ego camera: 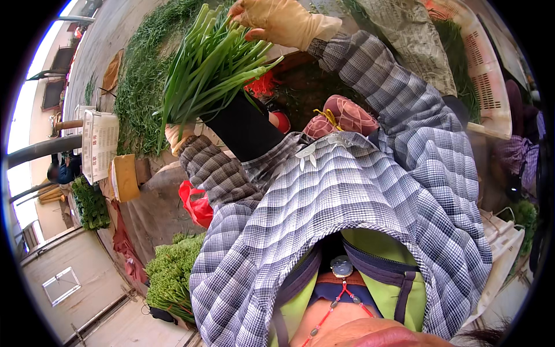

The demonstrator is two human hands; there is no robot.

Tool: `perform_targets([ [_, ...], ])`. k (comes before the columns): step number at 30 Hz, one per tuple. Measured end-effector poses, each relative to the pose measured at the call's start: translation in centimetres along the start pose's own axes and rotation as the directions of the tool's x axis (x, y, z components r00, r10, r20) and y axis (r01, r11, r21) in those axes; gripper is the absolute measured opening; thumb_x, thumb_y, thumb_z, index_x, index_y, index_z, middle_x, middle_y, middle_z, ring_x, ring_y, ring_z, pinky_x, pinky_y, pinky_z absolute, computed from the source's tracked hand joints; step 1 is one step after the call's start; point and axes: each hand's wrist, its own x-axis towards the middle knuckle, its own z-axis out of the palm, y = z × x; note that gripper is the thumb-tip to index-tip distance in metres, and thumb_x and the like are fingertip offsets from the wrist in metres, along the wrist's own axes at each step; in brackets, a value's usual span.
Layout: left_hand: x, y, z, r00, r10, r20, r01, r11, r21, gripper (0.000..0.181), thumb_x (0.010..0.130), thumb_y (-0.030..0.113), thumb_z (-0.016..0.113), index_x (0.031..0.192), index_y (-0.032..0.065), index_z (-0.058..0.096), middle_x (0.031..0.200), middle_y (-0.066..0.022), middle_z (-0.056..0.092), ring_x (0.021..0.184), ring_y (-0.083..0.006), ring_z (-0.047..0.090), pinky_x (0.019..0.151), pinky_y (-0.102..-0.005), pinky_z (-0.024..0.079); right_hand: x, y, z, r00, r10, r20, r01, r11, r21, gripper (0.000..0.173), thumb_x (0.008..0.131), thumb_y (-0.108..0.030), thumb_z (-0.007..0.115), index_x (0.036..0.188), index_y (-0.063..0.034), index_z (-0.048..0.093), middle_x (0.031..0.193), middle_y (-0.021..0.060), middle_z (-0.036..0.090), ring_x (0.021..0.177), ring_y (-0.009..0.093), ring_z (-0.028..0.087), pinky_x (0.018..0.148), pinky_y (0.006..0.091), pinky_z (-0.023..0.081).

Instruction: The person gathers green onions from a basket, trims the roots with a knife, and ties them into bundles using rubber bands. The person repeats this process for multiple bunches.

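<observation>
My left hand (177, 138), in a beige glove, grips a thick bunch of long green chive-like stalks (212, 73) from below. The bunch rises above my black trouser leg (238, 126), its pale ends fanned at the top and right. My right hand (282, 24), gloved alike with bare fingertips showing, is at the upper ends of the stalks. Its fingers are curved, and whether they pinch a stalk is unclear. Around the bunch's left side, loose green trimmings (143, 91) cover the ground.
A white plastic crate (100, 143) and a cardboard box (125, 178) stand left. Bunched budded greens (173, 269) lie lower left, near a red plastic bag (195, 204). A woven sack (407, 43) and a pale perforated crate (488, 82) are on the right. Another person (520, 147) is at the right edge.
</observation>
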Motion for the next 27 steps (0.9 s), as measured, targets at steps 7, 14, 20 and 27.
perform_targets([
  [7, 0.1, 0.2, -0.4, 1.0, -0.005, -0.018, 0.005, 1.0, 0.02, 0.027, 0.092, 0.031, 0.046, 0.107, 0.0112, 0.059, 0.107, -0.0089, 0.063, 0.096, -0.0249, 0.06, 0.091, -0.0448, 0.045, 2.5, 1.0, 1.9, 0.989, -0.121, 0.085, 0.133, 0.981, -0.144, 0.016, 0.072, -0.031, 0.06, 0.074, -0.0149, 0.062, 0.084, 0.0003, 0.06, 0.082, 0.02, 0.058, 0.066, 0.0364, 0.045],
  [14, 0.4, 0.4, -0.4, 0.999, -0.012, -0.03, 0.012, 1.0, 0.025, 0.027, 0.092, 0.03, 0.047, 0.105, 0.0108, 0.059, 0.107, -0.0092, 0.063, 0.096, -0.0251, 0.06, 0.091, -0.0456, 0.045, 1.4, 1.3, 5.6, 0.969, -0.173, -0.175, 0.197, 0.972, 0.129, 0.014, 0.07, -0.029, 0.06, 0.066, -0.0154, 0.059, 0.073, 0.002, 0.058, 0.068, 0.021, 0.058, 0.057, 0.037, 0.043],
  [20, 0.1, 0.4, -1.6, 0.999, -0.019, -0.047, 0.02, 1.0, 0.017, 0.026, 0.092, 0.03, 0.047, 0.104, 0.0104, 0.059, 0.106, -0.0095, 0.063, 0.095, -0.0254, 0.06, 0.091, -0.0462, 0.046, -0.6, -0.5, 5.7, 0.884, 0.443, 0.15, -0.256, 0.19, 0.948, 0.017, 0.09, -0.019, 0.06, 0.094, -0.0051, 0.067, 0.085, 0.0034, 0.066, 0.082, 0.011, 0.061, 0.074, 0.0273, 0.049],
  [27, 1.0, 0.2, -1.9, 0.998, -0.032, -0.056, 0.032, 0.999, 0.001, 0.025, 0.092, 0.03, 0.048, 0.103, 0.01, 0.06, 0.106, -0.0098, 0.063, 0.094, -0.0256, 0.06, 0.091, -0.047, 0.046, -12.3, 2.1, 1.8, 0.287, 0.551, 0.784, -0.603, 0.74, -0.299, 0.045, 0.082, -0.027, 0.067, 0.122, -0.0098, 0.058, 0.114, 0.0108, 0.063, 0.106, 0.025, 0.059, 0.092, 0.0331, 0.045],
])
